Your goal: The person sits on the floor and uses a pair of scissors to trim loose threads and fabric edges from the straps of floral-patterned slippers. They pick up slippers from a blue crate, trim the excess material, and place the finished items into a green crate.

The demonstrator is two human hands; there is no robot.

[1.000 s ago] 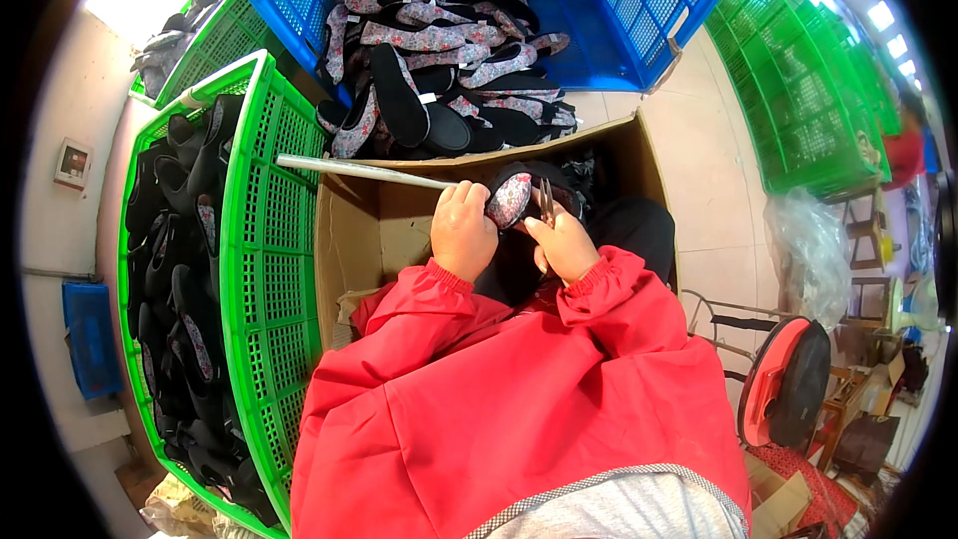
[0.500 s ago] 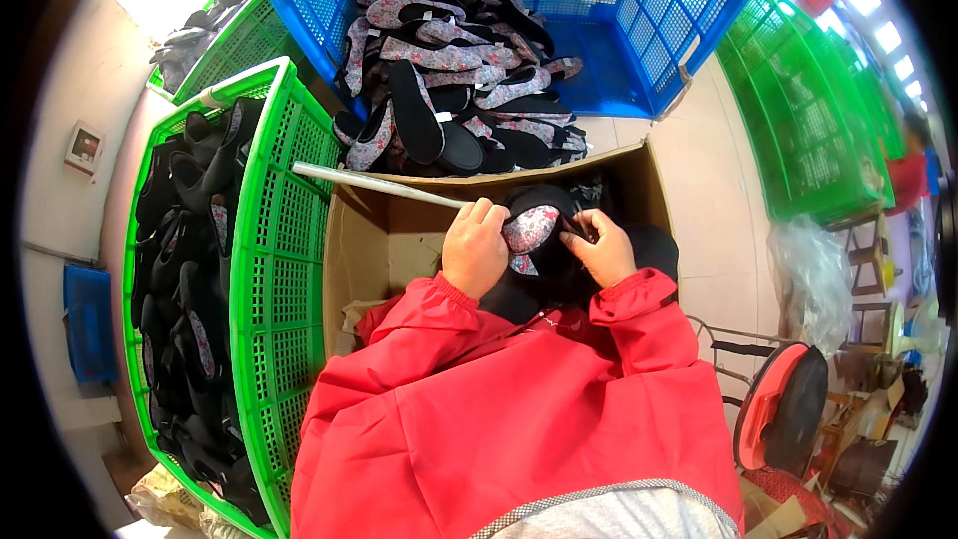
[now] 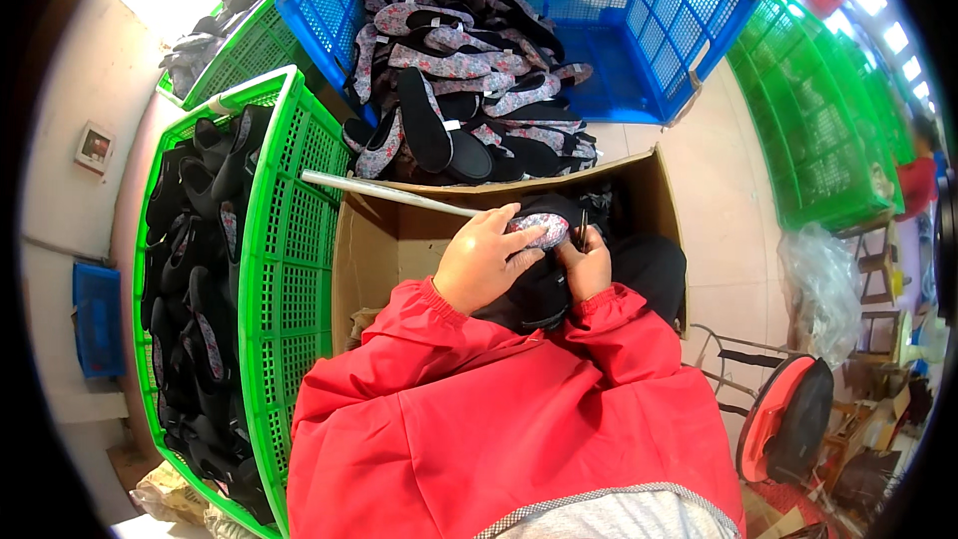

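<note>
A floral slipper (image 3: pixel 544 228) with a black part is held over my lap. My left hand (image 3: pixel 484 262) is closed on its left side, fingers across the floral fabric. At the slipper's right edge, my right hand (image 3: pixel 587 268) is closed around a small dark tool (image 3: pixel 583 230) with a narrow upright tip, perhaps thread snips. My right fingertips also seem to touch the slipper. Black cloth and my dark trousers surround both hands, hiding the slipper's underside. Just beyond my hands stands an open cardboard box (image 3: pixel 364 250). A pale rod (image 3: pixel 389 193) lies over its far edge.
A blue crate (image 3: pixel 649 105) ahead has floral and black slippers piled in and before it. The green crate (image 3: pixel 261 339) on my left holds dark slippers. Green crates (image 3: pixel 808 110), a plastic bag (image 3: pixel 823 279) and a red-and-black chair seat (image 3: pixel 783 419) are to the right.
My left hand has turned and laid its fingers over the slipper's floral part. The right hand has shifted slightly left and down, with the tool's tip now upright. The view has moved slightly.
</note>
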